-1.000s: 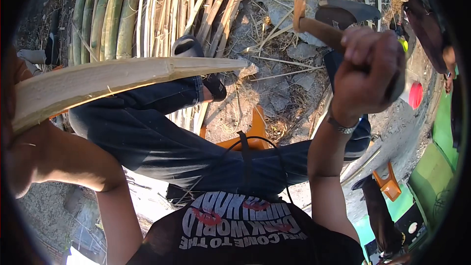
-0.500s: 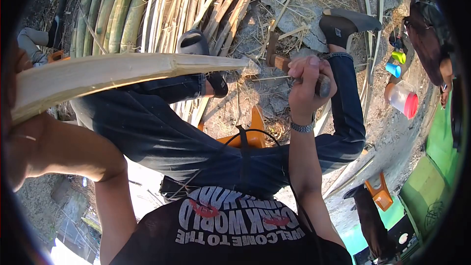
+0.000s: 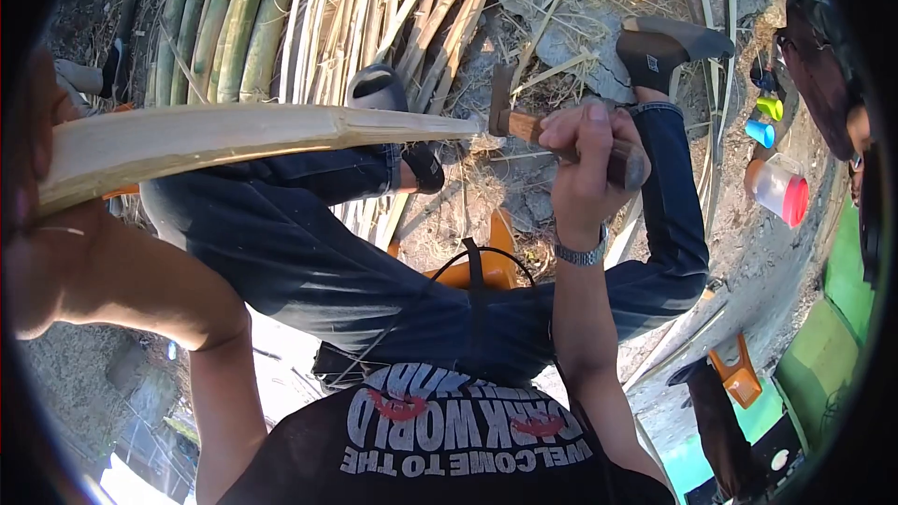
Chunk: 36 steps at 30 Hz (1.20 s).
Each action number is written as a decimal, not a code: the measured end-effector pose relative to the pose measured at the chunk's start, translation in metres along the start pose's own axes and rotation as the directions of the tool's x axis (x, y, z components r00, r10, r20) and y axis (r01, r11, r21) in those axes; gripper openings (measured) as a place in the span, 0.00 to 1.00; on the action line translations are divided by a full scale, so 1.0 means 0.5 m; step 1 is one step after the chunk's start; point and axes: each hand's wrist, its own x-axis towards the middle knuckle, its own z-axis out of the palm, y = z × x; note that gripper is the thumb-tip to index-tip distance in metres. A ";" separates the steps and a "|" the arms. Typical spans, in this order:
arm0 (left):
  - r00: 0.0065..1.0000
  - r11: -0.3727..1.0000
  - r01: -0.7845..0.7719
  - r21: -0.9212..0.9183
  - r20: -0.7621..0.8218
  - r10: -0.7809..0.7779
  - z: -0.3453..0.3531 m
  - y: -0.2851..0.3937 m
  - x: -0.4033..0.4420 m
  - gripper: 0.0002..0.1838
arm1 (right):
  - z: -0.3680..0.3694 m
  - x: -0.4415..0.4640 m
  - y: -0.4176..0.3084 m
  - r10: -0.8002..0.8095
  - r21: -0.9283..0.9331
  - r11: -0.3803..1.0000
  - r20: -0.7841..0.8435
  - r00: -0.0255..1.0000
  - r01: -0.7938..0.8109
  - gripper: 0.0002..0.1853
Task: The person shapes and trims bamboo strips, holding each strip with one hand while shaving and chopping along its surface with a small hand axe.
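A long split bamboo piece (image 3: 206,136), pale and tapering to the right, lies across the view above my thighs. My left hand (image 3: 36,131), at the dark left edge and partly cut off, has its fingers wrapped round the wide end. In my right hand (image 3: 596,145) is a wooden-handled tool (image 3: 524,125) with a dark, flat metal head pointing away from me; whether it is a hammer or a hatchet I cannot tell. The metal head is right at the bamboo's narrow tip and appears to touch it.
Green bamboo poles (image 3: 238,23) and split bamboo strips (image 3: 374,9) lie beyond my feet. Shavings litter the cracked ground (image 3: 599,0). An orange stool (image 3: 503,243) is between my legs. Cups and a red-lidded container (image 3: 781,194) stand right. Other people's limbs show at the edges.
The tool's metal head has moved left against the bamboo's tip, from a short gap away. Both hands keep their grip. The whole view has shifted slightly.
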 end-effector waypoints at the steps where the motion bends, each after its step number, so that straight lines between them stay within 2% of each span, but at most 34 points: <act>1: 0.999 0.981 -0.031 0.191 -0.030 0.037 -0.030 0.008 -0.016 0.26 | -0.012 -0.019 0.028 0.016 0.001 1.000 -0.016 1.000 -0.016 0.16; 2: 0.994 0.923 -0.065 0.380 -0.053 0.092 -0.048 0.016 -0.027 0.27 | -0.038 -0.051 0.097 0.101 -0.106 0.989 0.013 0.995 -0.099 0.13; 3: 0.994 0.888 -0.064 0.456 -0.051 0.098 -0.052 0.023 -0.036 0.29 | -0.070 -0.098 0.175 0.188 -0.215 0.960 0.031 0.982 -0.178 0.10; 4: 0.993 0.889 -0.072 0.452 -0.050 0.105 0.009 0.027 -0.006 0.29 | -0.111 -0.162 0.254 0.143 -0.268 0.956 0.087 0.986 -0.115 0.10; 5: 0.982 0.963 -0.063 0.264 -0.155 0.107 0.123 0.035 0.050 0.15 | -0.132 -0.191 0.303 0.090 -0.312 0.949 0.147 0.985 -0.040 0.11; 6: 0.962 0.995 -0.078 0.068 -0.255 0.093 0.183 0.034 0.085 0.25 | -0.118 -0.165 0.291 0.067 -0.303 0.953 0.150 0.986 -0.019 0.11; 7: 0.961 0.994 -0.082 0.076 -0.259 0.100 0.178 0.026 0.094 0.25 | -0.099 -0.142 0.250 0.213 -0.317 0.933 0.106 0.971 -0.170 0.11; 8: 0.985 0.994 -0.111 -0.017 -0.134 0.108 0.173 0.021 0.097 0.25 | -0.080 -0.136 0.190 0.383 -0.335 0.877 0.051 0.922 -0.346 0.12; 9: 0.991 0.984 -0.136 -0.118 -0.010 0.136 0.171 0.016 0.099 0.25 | -0.052 -0.107 0.135 0.276 -0.190 0.943 -0.006 0.961 -0.272 0.15; 10: 0.991 0.985 -0.132 -0.112 -0.014 0.131 0.174 0.015 0.100 0.25 | -0.028 -0.065 0.083 0.281 -0.188 0.943 0.002 0.960 -0.276 0.15; 12: 0.974 0.965 -0.147 -0.217 -0.201 0.103 0.186 0.013 0.088 0.29 | -0.012 -0.053 -0.005 0.050 0.078 0.996 0.041 0.998 -0.053 0.15; 13: 0.977 0.966 -0.132 -0.224 -0.193 0.089 0.184 0.007 0.072 0.29 | -0.018 -0.066 0.003 0.064 0.073 0.995 0.033 0.997 -0.066 0.15; 14: 0.953 0.987 -0.162 -0.004 -0.259 0.155 0.173 -0.002 0.043 0.21 | -0.022 -0.073 0.027 -0.013 0.057 0.998 0.065 0.998 0.010 0.15; 15: 0.921 0.960 -0.173 0.218 -0.309 0.236 0.158 -0.008 0.014 0.20 | -0.028 -0.082 0.059 -0.092 0.044 0.995 0.099 0.991 0.088 0.15; 16: 0.881 0.888 -0.164 0.429 -0.341 0.328 0.147 -0.008 0.001 0.26 | -0.053 -0.138 0.191 -0.053 -0.116 0.991 0.101 0.993 0.065 0.15; 17: 0.878 0.887 -0.175 0.426 -0.339 0.336 0.139 -0.003 0.004 0.26 | -0.077 -0.188 0.302 -0.014 -0.274 0.961 0.095 0.995 0.039 0.15; 18: 0.936 0.970 -0.168 0.178 -0.279 0.213 0.132 0.002 0.015 0.22 | -0.088 -0.175 0.299 0.293 -0.175 0.944 0.056 0.954 -0.280 0.15; 19: 0.975 0.988 -0.140 -0.066 -0.182 0.126 0.135 0.005 0.035 0.20 | -0.068 -0.133 0.293 0.417 -0.032 0.909 0.019 0.909 -0.416 0.16; 20: 0.968 0.984 -0.174 -0.048 -0.190 0.162 0.147 0.007 0.041 0.20 | -0.056 -0.090 0.288 0.386 -0.020 0.923 0.036 0.922 -0.385 0.16; 22: 0.855 0.999 -0.034 -0.042 -0.519 0.008 0.209 0.021 0.054 0.21 | -0.068 -0.088 0.240 0.508 -0.254 0.850 0.170 0.844 -0.461 0.16; 23: 0.898 0.983 -0.020 -0.180 -0.435 -0.062 0.179 0.030 0.052 0.25 | -0.079 -0.079 0.203 0.456 -0.408 0.849 0.240 0.857 -0.337 0.10; 24: 0.901 0.983 -0.035 -0.179 -0.431 -0.047 0.181 0.029 0.056 0.25 | -0.099 -0.078 0.198 0.442 -0.403 0.855 0.237 0.865 -0.326 0.10; 26: 0.909 0.975 -0.097 -0.200 -0.417 0.004 0.191 0.028 0.046 0.24 | -0.160 -0.091 0.184 0.192 -0.662 0.746 0.311 0.931 0.067 0.10; 27: 0.907 0.975 -0.100 -0.200 -0.421 0.006 0.191 0.032 0.043 0.24 | -0.182 -0.095 0.159 0.189 -0.663 0.745 0.313 0.931 0.072 0.10; 29: 0.870 0.984 -0.092 -0.152 -0.493 0.005 0.190 0.040 0.039 0.24 | -0.215 -0.097 0.104 0.516 -0.726 0.631 0.130 0.847 -0.274 0.18; 30: 0.870 0.984 -0.097 -0.150 -0.492 0.011 0.187 0.039 0.039 0.24 | -0.236 -0.090 0.103 0.511 -0.724 0.634 0.130 0.850 -0.271 0.18; 32: 0.902 0.946 -0.156 -0.285 -0.431 0.019 0.180 0.036 0.033 0.22 | -0.268 -0.094 0.105 0.774 -0.961 0.246 0.116 0.623 -0.127 0.19; 33: 0.905 0.946 -0.155 -0.284 -0.424 0.020 0.203 0.039 0.036 0.22 | -0.263 -0.105 0.113 0.721 -0.959 0.218 0.283 0.632 0.180 0.22; 34: 0.875 0.953 -0.160 -0.257 -0.484 0.016 0.247 0.044 0.045 0.19 | -0.249 -0.114 0.137 0.716 -0.960 0.221 0.280 0.640 0.173 0.22; 35: 0.839 0.958 -0.170 -0.230 -0.543 0.019 0.271 0.047 0.052 0.17 | -0.229 -0.119 0.171 0.830 -0.971 0.135 0.220 0.513 0.197 0.22; 36: 0.843 0.956 -0.184 -0.230 -0.537 0.033 0.269 0.054 0.053 0.17 | -0.223 -0.126 0.203 0.916 -0.971 0.053 0.141 0.376 0.235 0.24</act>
